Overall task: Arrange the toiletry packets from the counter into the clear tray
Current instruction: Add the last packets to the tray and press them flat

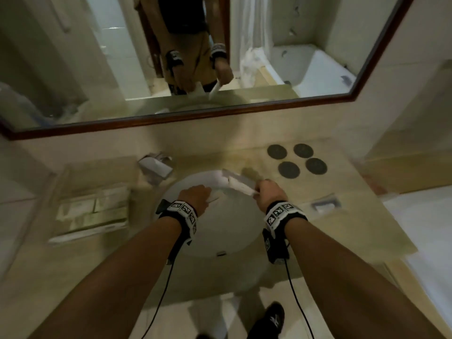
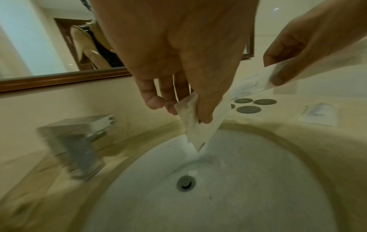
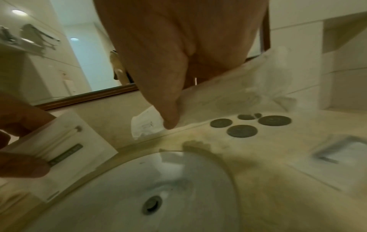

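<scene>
- Clear tray [image 1: 93, 211]: we log it at the far left of the bench [image 1: 305, 192], already holding flat pale packets laid side by side; the view is blurred, so we cannot count them.
- Faucet [image 1: 155, 167]: chrome, behind the sink [image 1: 220, 228] rim, left of centre.
- Left hand [image 1: 195, 195]: we find it over the basin, thumb and fingers pinched on a small white packet [image 2: 193, 124] that hangs point-down above the drain [image 2: 186, 183].
- Right hand [image 1: 270, 193]: just beside the left, over the basin's right rim, fingers curled on a long white packet [image 1: 241, 183] that angles back toward the mirror [image 1: 171, 57].
- Four dark round discs [image 1: 297, 160]: clustered on the bench right of the sink.
- Flat clear-wrapped packet [image 1: 325, 204]: we note it lying on the bench at the right, apart from both hands.
</scene>
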